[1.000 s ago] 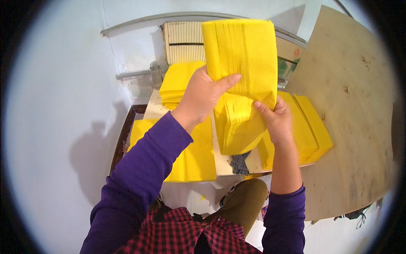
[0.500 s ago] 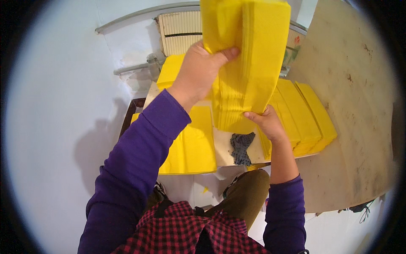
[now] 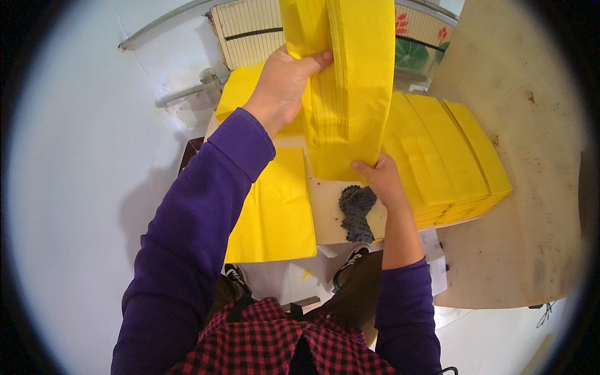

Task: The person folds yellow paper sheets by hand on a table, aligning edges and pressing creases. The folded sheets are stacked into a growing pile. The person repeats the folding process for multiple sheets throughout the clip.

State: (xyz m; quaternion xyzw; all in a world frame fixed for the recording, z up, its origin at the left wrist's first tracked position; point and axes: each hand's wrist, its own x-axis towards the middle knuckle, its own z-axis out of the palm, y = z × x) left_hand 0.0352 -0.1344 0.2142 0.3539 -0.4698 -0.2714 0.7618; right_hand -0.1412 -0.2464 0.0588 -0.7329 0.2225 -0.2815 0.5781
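Observation:
A thick stack of folded yellow paper sheets (image 3: 350,87) stands upright in front of me, lifted above the work board. My left hand (image 3: 284,87) grips its upper left edge, thumb across the front. My right hand (image 3: 381,178) holds its lower right corner from below. Beneath the stack a flat yellow sheet (image 3: 275,212) lies on the board to the left, and a fanned pile of yellow sheets (image 3: 450,162) lies to the right. A dark grey crumpled cloth (image 3: 357,212) rests on the board just under my right hand.
A large plywood table (image 3: 531,156) curves along the right. A ribbed cream panel (image 3: 247,28) and a metal pipe fitting (image 3: 206,84) stand at the back. The floor at left is white. White papers (image 3: 434,253) lie at the board's near edge.
Both hands have raised the yellow stack higher and turned it more upright. The grey cloth, hidden one second ago, now shows on the board.

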